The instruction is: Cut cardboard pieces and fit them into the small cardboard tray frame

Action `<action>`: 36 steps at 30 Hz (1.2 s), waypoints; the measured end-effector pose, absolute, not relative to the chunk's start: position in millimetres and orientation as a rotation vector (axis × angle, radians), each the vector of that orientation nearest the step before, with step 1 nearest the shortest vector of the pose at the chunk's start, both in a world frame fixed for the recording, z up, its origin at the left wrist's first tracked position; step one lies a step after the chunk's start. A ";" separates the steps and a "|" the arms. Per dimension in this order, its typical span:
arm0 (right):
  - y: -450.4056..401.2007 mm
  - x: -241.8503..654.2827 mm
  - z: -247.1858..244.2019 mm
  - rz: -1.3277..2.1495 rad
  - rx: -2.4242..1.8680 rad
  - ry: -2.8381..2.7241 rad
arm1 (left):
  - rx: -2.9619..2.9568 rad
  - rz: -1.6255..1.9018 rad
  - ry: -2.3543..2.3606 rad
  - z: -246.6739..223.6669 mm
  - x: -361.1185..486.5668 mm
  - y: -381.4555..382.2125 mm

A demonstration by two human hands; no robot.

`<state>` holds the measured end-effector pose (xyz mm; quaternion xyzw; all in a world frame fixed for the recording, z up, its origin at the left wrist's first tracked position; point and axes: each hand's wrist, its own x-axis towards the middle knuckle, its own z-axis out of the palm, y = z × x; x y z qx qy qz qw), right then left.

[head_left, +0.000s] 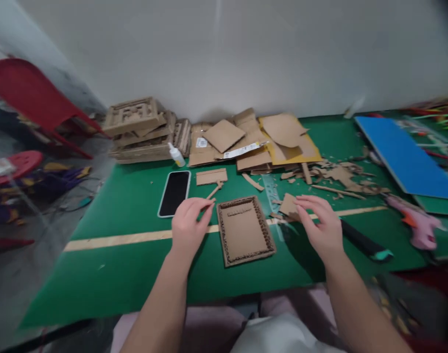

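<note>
A shallow cardboard tray with a raised corrugated rim lies on the green table between my hands. One short corrugated strip sits inside it near the far edge. My left hand, left of the tray, has thumb and finger pinched; anything between the tips is too small to make out. Just beyond those fingertips is a thin cardboard strip. To the tray's right, my right hand pinches a small cardboard piece. Beneath that piece, a clear ruler is partly covered.
A phone and a glue bottle are at left, before stacked cardboard frames. Cardboard sheets and scraps lie behind. At right are a black-handled cutter, a pink glue gun and a blue board.
</note>
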<state>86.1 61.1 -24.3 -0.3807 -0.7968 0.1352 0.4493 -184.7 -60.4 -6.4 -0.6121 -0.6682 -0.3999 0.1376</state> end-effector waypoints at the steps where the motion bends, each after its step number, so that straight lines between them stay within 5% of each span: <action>1: 56.6 104.5 -26.3 0.278 -0.994 -1.941 | -1.750 -1.185 -1.939 -6.2 -184.6 -59.7; 8: 55.9 258.2 -15.7 -0.388 -1.486 -1.736 | -1.621 -1.205 -2.125 -4.2 -185.1 -61.7; 13: 57.6 318.2 8.2 -0.526 -1.599 -1.396 | -1.503 -1.290 -2.134 -4.5 -182.8 -60.1; 25: 76.5 321.2 -53.1 -0.462 -1.925 -1.909 | -1.517 -1.247 -2.182 -6.9 -179.4 -60.8; 36: 109.3 300.4 -33.1 -0.579 -1.942 -2.039 | -1.563 -1.246 -2.200 -7.7 -180.5 -58.5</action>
